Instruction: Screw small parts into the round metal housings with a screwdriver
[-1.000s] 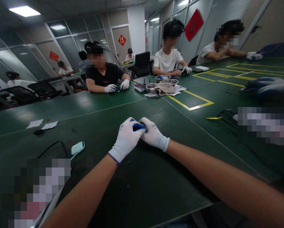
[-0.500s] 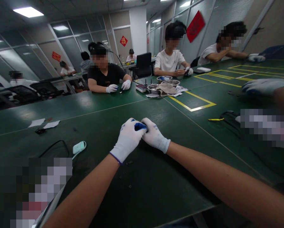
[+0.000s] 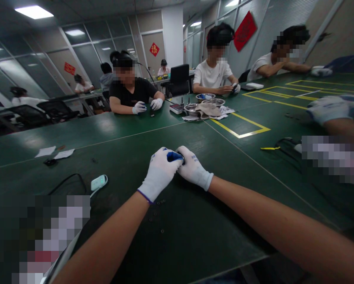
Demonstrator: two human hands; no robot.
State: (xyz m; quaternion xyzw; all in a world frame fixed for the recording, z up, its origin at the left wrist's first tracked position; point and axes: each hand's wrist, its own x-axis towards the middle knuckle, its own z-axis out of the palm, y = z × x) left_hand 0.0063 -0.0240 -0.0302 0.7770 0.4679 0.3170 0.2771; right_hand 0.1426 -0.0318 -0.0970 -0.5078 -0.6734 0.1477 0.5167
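Green tabletop point(image 3: 224, 228), one big work surface, thin pale seams across it. Two gloved hands of the wearer near the middle, both white with blue palms. Left hand point(image 3: 162, 169) and right hand point(image 3: 192, 167) meet at the fingertips; fingers of both curled in, narrow, around one small dark item point(image 3: 183, 159). Item sits between the two hands, just above the table, mostly hidden by gloves; can't tell what it is. Exact finger placement on its far side can't be told either.

Six small rings point(image 3: 162, 231) visible on the table, below and beside the left wrist: three in a cluster, two just under, one lower. To the left: one pale device point(image 3: 99, 182) with a cable, two white paper sheets point(image 3: 45, 152) near each other.

Farther across: three metal bowls point(image 3: 191, 109) bunched together, one grey-beige cloth point(image 3: 208, 110) draped over, two dark upright posts point(image 3: 182, 101) beside. One yellow tape outline point(image 3: 253, 133) just right of the bowls, more tape lines behind. One white box point(image 3: 254, 86) farther back.

Three co-workers seated around the far edge: one black shirt point(image 3: 135, 92), two white shirts point(image 3: 211, 75). Another person's gloved hand point(image 3: 330, 108) at right edge, blurred. One yellow strip point(image 3: 270, 148) near it.
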